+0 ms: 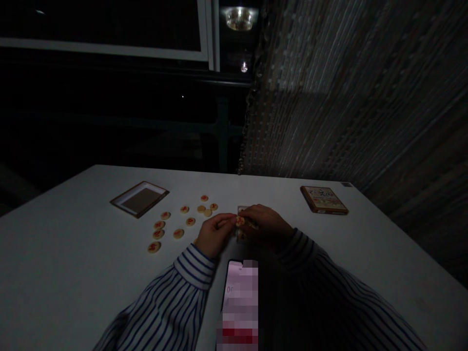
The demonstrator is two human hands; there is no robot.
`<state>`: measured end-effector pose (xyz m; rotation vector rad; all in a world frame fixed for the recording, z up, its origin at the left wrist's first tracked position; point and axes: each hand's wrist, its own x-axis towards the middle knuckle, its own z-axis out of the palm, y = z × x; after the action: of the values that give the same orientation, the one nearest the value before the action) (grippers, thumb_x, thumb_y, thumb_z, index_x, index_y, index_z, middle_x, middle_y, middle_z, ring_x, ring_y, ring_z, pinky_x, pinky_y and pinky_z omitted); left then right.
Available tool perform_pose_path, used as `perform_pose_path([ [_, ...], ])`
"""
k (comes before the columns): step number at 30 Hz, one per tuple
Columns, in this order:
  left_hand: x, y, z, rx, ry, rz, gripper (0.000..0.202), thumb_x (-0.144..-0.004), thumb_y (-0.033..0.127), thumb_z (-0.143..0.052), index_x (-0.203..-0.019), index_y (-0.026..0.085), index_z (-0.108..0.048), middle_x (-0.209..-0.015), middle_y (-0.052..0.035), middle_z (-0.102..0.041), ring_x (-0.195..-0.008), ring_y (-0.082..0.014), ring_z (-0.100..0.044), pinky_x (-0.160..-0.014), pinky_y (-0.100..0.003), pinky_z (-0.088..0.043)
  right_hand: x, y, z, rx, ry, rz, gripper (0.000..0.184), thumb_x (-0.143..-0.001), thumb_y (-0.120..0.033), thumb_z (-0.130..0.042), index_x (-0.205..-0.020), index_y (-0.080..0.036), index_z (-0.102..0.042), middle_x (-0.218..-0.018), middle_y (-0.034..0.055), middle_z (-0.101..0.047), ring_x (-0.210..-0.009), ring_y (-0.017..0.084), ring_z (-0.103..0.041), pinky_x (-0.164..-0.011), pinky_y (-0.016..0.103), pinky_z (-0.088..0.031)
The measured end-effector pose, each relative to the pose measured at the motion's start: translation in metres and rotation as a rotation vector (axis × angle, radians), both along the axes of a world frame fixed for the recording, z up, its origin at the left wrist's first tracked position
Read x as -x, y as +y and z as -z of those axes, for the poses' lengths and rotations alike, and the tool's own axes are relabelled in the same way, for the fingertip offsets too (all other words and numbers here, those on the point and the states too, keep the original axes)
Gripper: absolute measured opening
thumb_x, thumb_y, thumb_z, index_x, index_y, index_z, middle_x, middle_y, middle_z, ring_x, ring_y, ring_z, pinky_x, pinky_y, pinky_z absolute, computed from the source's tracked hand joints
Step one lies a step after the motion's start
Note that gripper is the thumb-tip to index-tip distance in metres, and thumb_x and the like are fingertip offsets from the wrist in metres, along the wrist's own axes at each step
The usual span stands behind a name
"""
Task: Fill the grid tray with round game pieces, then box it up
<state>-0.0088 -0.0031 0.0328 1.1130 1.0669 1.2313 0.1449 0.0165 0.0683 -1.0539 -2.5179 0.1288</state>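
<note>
Between my two hands is a round Chinese chess piece with a red character. The fingertips of my left hand pinch its left edge. My right hand is closed over the other side, and its palm and some fingers are hidden. Under my right hand shows part of a small clear tray with more pieces in it. Several loose chess pieces lie to the left, most with red characters up and a couple showing plain faces.
A phone with its screen lit lies in front of my body. An open box half sits at the table's far left, and a printed box lid at the right. Beyond the white table hangs a bead curtain.
</note>
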Motion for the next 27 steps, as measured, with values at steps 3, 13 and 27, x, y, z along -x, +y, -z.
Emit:
perform_pose_path([
  [3, 0.0, -0.001, -0.001, -0.004, 0.013, 0.006, 0.027, -0.062, 0.031, -0.061, -0.08, 0.012, -0.059, -0.069, -0.0037, -0.065, -0.061, -0.0112, -0.057, -0.057, -0.021, -0.043, 0.0, -0.001, -0.001, 0.003, -0.02, 0.004, 0.027, -0.075, -0.033, -0.046, -0.095, -0.018, -0.057, -0.091, 0.0055, -0.06, -0.084, 0.015, -0.051, -0.074, 0.028, -0.037],
  [13, 0.002, 0.001, 0.002, -0.079, 0.173, -0.059, 0.028, -0.064, 0.033, -0.057, -0.081, 0.011, -0.061, -0.077, -0.007, -0.065, -0.071, -0.0148, -0.057, -0.067, -0.026, -0.044, -0.001, 0.001, -0.002, 0.033, -0.107, 0.053, 0.03, -0.076, -0.034, -0.043, -0.1, -0.018, -0.055, -0.093, 0.0061, -0.059, -0.086, 0.017, -0.051, -0.075, 0.029, -0.035],
  [27, 0.003, 0.002, 0.009, -0.134, 0.396, -0.074, 0.021, -0.065, 0.025, -0.053, -0.081, 0.014, -0.062, -0.08, -0.0062, -0.065, -0.078, -0.0172, -0.058, -0.077, -0.032, -0.043, -0.006, 0.006, 0.007, 0.046, -0.264, 0.031, 0.03, -0.075, -0.035, -0.044, -0.098, -0.019, -0.055, -0.093, 0.0075, -0.059, -0.086, 0.017, -0.052, -0.074, 0.029, -0.035],
])
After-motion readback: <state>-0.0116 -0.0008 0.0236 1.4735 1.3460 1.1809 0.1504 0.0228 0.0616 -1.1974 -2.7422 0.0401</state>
